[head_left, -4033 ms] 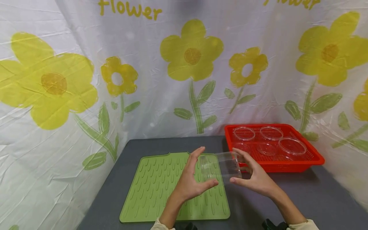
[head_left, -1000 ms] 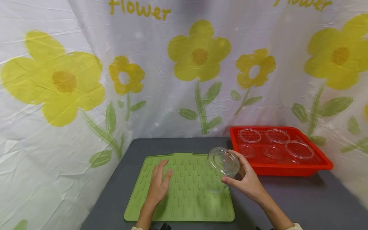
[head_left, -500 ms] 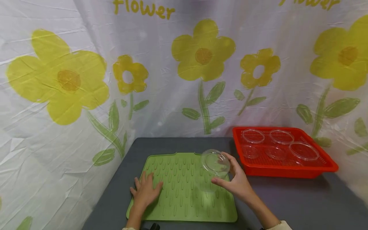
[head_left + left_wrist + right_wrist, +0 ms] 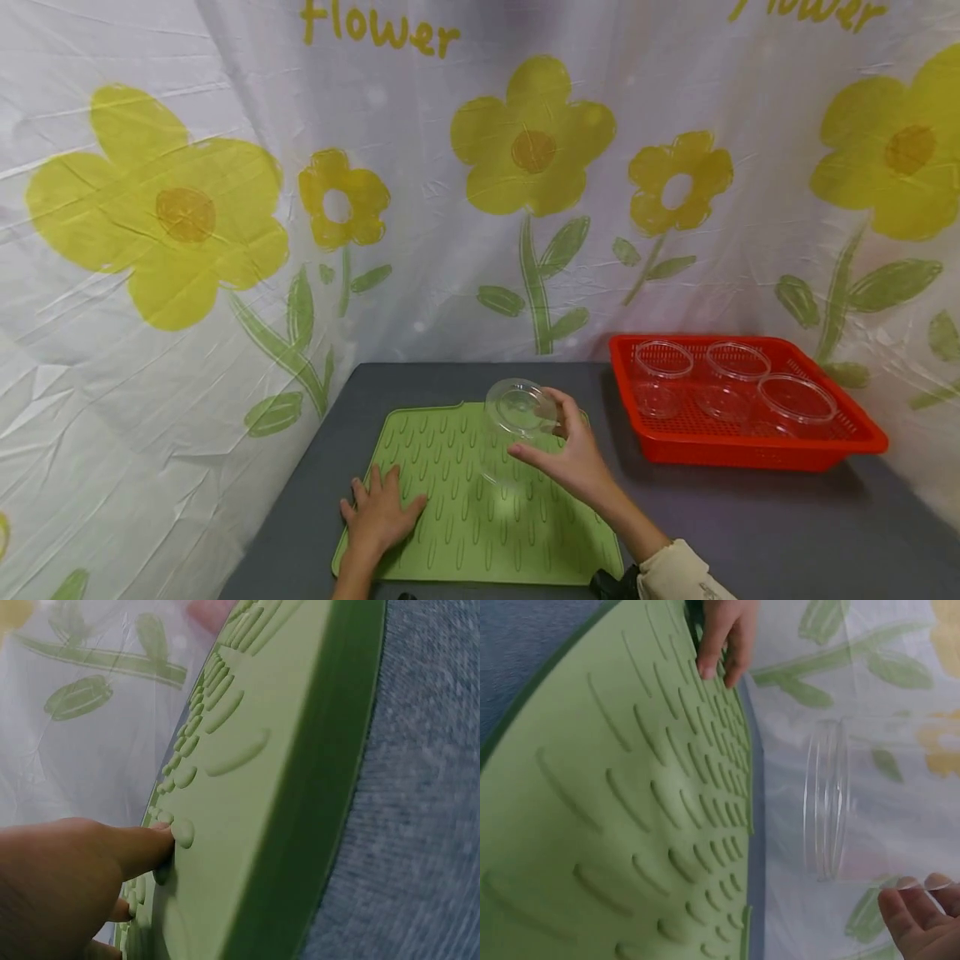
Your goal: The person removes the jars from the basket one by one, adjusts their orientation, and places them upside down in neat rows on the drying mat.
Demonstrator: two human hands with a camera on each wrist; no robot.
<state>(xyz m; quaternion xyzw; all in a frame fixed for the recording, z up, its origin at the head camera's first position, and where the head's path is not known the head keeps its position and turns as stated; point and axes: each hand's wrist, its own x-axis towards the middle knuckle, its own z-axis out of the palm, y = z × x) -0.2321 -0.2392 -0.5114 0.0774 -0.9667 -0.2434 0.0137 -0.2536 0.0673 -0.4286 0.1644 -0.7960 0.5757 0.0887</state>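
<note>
My right hand (image 4: pixel 576 461) holds a clear plastic jar (image 4: pixel 517 408) by its side, thumb in front and fingers behind. The jar hangs above the green ribbed mat (image 4: pixel 450 546) with its closed base upward. In the right wrist view, the threaded rim (image 4: pixel 826 802) of the jar faces the mat, with a gap between. My left hand (image 4: pixel 378 517) rests on the mat's left side, fingers spread. The left wrist view shows the thumb (image 4: pixel 142 847) of that hand against the mat's raised ridges.
A red perforated basket (image 4: pixel 742 450) stands on the dark grey table (image 4: pixel 757 517) to the right. Inside are several clear jars (image 4: pixel 797 398), mouths upward. Behind the table hangs a white flower-printed curtain (image 4: pixel 420 333).
Four seconds ago the jar lay sideways between both hands. The right hand has since turned it base up and carried it leftward over the mat; the left hand has come down onto the mat.
</note>
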